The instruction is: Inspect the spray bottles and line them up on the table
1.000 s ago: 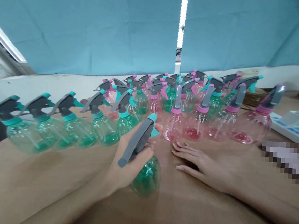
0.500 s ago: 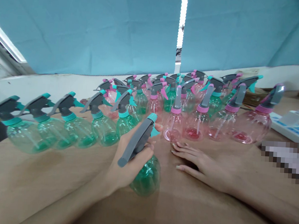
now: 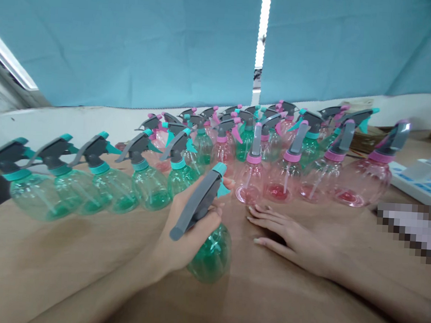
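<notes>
My left hand (image 3: 185,228) is wrapped round the neck of a green spray bottle (image 3: 211,256) with a grey head and turquoise nozzle. The fingers hide its collar. My right hand (image 3: 287,234) lies flat on the wooden table (image 3: 265,301), fingers stretched out, holding nothing. Just beyond its fingertips stands a pink spray bottle (image 3: 250,180), first in a row of pink ones. A row of green spray bottles (image 3: 151,189) runs off to the left of my left hand.
Several more green and pink spray bottles (image 3: 221,149) crowd the back of the table. A white power strip (image 3: 414,183) lies at the right, near a pixelated patch. A blue curtain (image 3: 153,45) hangs behind.
</notes>
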